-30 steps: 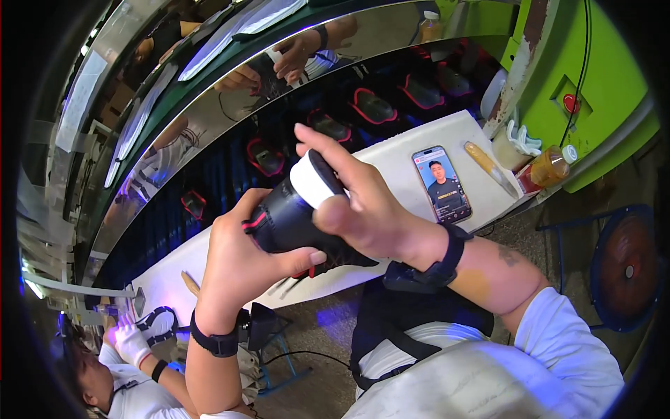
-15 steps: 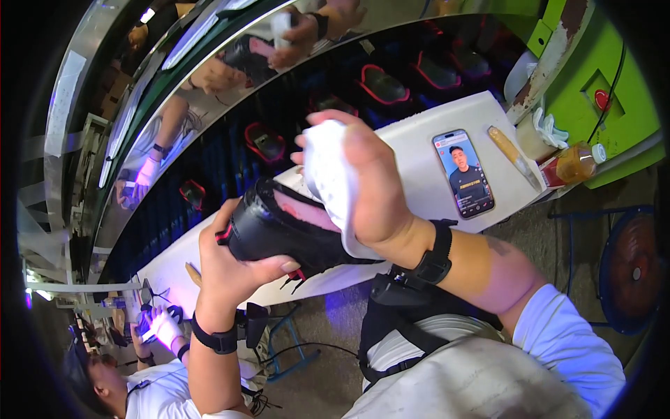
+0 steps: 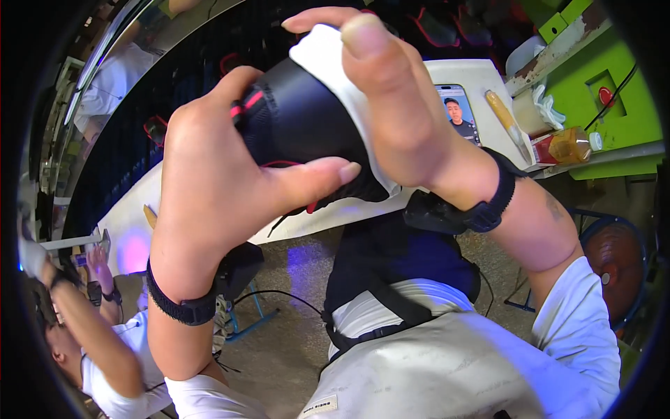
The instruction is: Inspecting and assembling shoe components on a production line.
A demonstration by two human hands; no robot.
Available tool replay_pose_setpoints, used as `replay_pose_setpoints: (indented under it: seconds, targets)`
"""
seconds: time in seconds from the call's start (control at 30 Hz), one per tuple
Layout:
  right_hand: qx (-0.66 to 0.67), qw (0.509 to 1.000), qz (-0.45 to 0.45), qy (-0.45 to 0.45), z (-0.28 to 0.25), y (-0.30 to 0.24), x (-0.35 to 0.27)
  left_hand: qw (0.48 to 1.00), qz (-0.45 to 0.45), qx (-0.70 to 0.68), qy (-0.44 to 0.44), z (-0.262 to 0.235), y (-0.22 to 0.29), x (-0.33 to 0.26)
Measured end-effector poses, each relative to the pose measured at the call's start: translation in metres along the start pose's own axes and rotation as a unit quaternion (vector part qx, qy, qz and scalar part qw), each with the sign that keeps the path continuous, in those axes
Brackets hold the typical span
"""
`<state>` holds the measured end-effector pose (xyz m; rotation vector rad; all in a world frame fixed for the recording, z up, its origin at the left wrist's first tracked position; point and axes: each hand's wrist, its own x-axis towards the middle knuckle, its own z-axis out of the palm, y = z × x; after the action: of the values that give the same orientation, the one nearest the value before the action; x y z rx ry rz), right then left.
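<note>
A black shoe [image 3: 307, 112] with red trim and a red-and-black lace is raised in front of me, its smooth black side toward me. My left hand [image 3: 202, 167] is wrapped round one end, with the thumb lying along its near side. Over the other end my right hand [image 3: 405, 105] presses a folded white cloth [image 3: 349, 87], which covers that part of the shoe. The fingers of the right hand behind the cloth are partly hidden. Both wrists wear black straps.
A white bench top [image 3: 447, 73] carries a phone [image 3: 459, 119] and a wooden-handled knife [image 3: 506, 119]. At right stand an amber drink bottle [image 3: 572, 146] and a green machine frame [image 3: 614, 133]; below is a fan [image 3: 611, 269]. Dark shoe parts lie behind. A co-worker [image 3: 105, 342] sits at left.
Both hands have come up and nearer with the shoe. The shoe has turned, so the pink area inside its opening no longer shows. The cloth now lies against it. The co-worker's arm has shifted.
</note>
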<state>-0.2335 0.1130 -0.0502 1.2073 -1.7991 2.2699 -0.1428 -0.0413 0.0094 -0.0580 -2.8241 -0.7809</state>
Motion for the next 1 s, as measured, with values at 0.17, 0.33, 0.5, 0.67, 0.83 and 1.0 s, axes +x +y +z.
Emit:
replay_pose_setpoints:
  seconds: [0.17, 0.33, 0.5, 0.67, 0.83, 1.0]
  targets:
    - [0.05, 0.983, 0.12, -0.127, -0.021, -0.017, -0.028, 0.994, 0.105, 0.02, 0.018, 0.004, 0.012, -0.021]
    - [0.026, 0.975, 0.172, -0.136, -0.03, -0.066, -0.048, 0.995, 0.091, 0.035, -0.022, 0.01, 0.042, -0.051]
    - [0.024, 0.985, 0.148, -0.081, -0.035, -0.063, -0.06, 0.993, 0.101, 0.066, -0.013, 0.014, 0.05, -0.055]
    - [0.04, 0.987, 0.14, -0.07, -0.038, -0.059, -0.047, 0.991, 0.109, 0.08, -0.002, 0.017, 0.049, -0.041]
    - [-0.022, 0.984, 0.131, -0.118, -0.047, -0.061, -0.015, 0.993, 0.095, 0.063, -0.019, 0.014, 0.045, -0.019]
    - [-0.134, 0.96, 0.219, -0.113, -0.038, -0.053, 0.008, 0.994, 0.091, 0.054, 0.041, 0.017, 0.025, 0.001]
